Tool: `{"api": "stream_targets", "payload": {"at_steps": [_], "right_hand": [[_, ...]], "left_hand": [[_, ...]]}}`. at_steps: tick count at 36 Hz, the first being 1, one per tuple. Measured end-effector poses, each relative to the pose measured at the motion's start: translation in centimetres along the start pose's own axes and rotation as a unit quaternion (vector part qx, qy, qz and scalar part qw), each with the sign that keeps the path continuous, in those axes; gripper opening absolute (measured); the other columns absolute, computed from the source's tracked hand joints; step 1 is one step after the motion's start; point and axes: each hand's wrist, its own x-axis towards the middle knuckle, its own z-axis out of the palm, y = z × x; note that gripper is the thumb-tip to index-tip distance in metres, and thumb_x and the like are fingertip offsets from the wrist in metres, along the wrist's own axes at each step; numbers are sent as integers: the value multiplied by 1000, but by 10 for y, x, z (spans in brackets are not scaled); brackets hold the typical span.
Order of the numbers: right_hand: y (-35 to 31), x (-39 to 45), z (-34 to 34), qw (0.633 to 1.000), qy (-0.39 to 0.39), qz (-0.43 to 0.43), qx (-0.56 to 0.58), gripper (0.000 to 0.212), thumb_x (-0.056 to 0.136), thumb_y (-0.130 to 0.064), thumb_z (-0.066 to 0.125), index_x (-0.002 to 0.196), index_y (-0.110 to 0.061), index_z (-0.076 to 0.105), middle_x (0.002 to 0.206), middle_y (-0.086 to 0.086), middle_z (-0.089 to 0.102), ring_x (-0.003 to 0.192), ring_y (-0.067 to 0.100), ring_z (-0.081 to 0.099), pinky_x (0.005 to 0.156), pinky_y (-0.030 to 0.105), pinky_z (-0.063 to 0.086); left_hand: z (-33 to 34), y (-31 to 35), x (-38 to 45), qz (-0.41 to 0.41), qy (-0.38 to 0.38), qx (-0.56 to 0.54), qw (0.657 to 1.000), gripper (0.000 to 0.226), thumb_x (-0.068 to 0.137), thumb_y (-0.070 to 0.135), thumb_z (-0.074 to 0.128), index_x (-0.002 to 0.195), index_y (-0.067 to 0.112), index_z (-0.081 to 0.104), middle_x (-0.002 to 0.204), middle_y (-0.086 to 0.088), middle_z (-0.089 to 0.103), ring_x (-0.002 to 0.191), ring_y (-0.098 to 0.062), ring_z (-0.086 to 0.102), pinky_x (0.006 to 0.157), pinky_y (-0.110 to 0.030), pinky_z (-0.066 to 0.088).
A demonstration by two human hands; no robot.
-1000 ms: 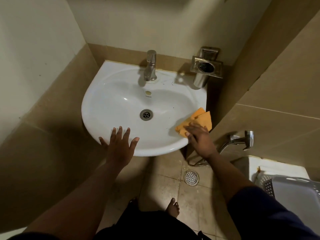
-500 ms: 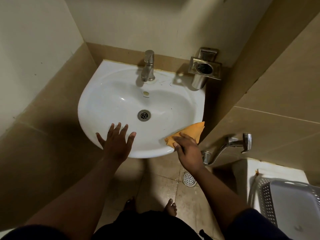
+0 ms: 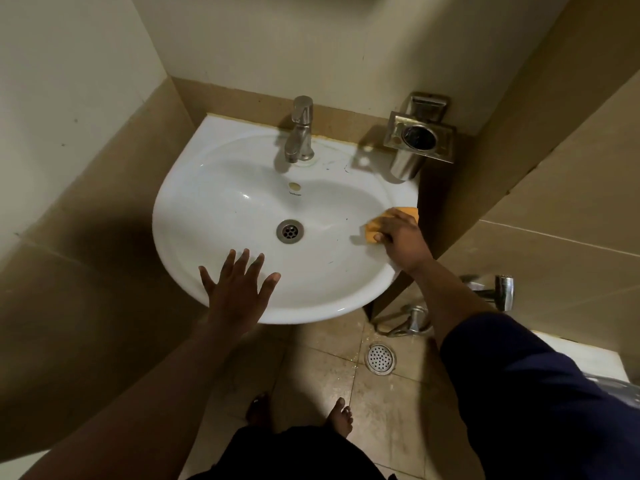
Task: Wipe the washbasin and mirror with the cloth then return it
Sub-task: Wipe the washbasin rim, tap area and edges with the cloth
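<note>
A white washbasin (image 3: 221, 202) hangs in a tiled corner, with a steel tap (image 3: 300, 133) at its back and a drain (image 3: 290, 231) in the bowl. My right hand (image 3: 401, 237) grips an orange cloth (image 3: 372, 232) and presses it on the bowl's right inner side. The hand covers most of the cloth; an orange edge shows near the right rim. My left hand (image 3: 239, 289) rests flat with spread fingers on the basin's front rim. The mirror is not in view.
A steel cup holder (image 3: 417, 140) is fixed to the wall at the basin's back right. A wall tap (image 3: 498, 289) sticks out low on the right, above a floor drain (image 3: 380, 358). My bare feet stand on the tiled floor below.
My right hand has moved with the cloth from the front right rim up and into the right side of the bowl. My left hand stays on the front rim.
</note>
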Motion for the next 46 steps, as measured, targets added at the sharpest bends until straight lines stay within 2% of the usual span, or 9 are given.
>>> {"api": "stream_targets", "payload": {"at_steps": [10,15,19,22,29,34,40,43,46], "right_hand": [[-29,-45,22,994,97,42,5,26,95,-16,49,111,-3,65,142,8,46,144,27,13,112,33,18],[-36,-61,29,993,105,41,23,26,95,-13,48,115,-6,64,146,11,40,144,29,9,114,32,14],[-27,-35,16,993,103,49,41,26,92,1,47,112,-3,62,146,8,40,145,26,9,114,30,14],[-19,-10,1,996,82,38,22,28,95,-1,43,118,-3,58,150,5,34,145,25,7,115,30,13],[-11,31,-22,997,50,-6,-56,33,96,-5,45,127,-10,52,154,3,24,145,26,7,114,42,21],[-17,22,-20,998,26,17,-56,32,95,-8,46,126,-13,52,157,0,17,146,24,3,111,41,26],[-32,-12,-1,992,37,83,-84,59,88,1,48,143,-12,32,159,1,8,146,25,-1,106,46,37],[-36,-15,3,987,37,98,-118,63,85,3,48,144,-11,28,159,3,7,146,27,-2,108,55,32],[-38,0,-1,982,36,82,-168,60,89,0,46,144,-12,27,158,5,10,146,29,-1,112,60,16]], "left_hand": [[2,1,4,-18,-16,9,1000,88,73,74,-4,145,32,24,156,0,18,146,-18,5,110,-60,-8],[0,1,7,-50,-19,-11,999,83,77,73,2,146,31,22,157,-2,15,146,-21,3,110,-61,-7],[-4,1,9,-57,-27,-14,998,71,88,67,12,147,29,20,157,-3,13,146,-21,1,110,-61,-7],[-6,-2,11,-68,-33,-5,997,67,89,62,15,148,29,18,158,-3,10,146,-20,-1,110,-60,-7],[-9,-7,20,-69,-36,2,997,65,90,61,18,148,30,18,158,-3,11,146,-21,-1,111,-59,-7],[-17,-22,29,-89,-49,1,995,68,89,62,14,148,29,17,158,-4,9,146,-21,-4,110,-59,-9],[-20,-26,35,-79,-47,25,995,66,90,60,16,148,29,17,158,-4,10,146,-21,-3,110,-59,-9],[-21,-30,40,-82,-46,17,995,67,89,61,15,148,28,18,158,-4,10,146,-22,-2,110,-60,-9],[-21,-35,44,-79,-46,20,996,68,89,62,14,148,28,18,158,-5,11,146,-22,-2,110,-60,-10]]}}
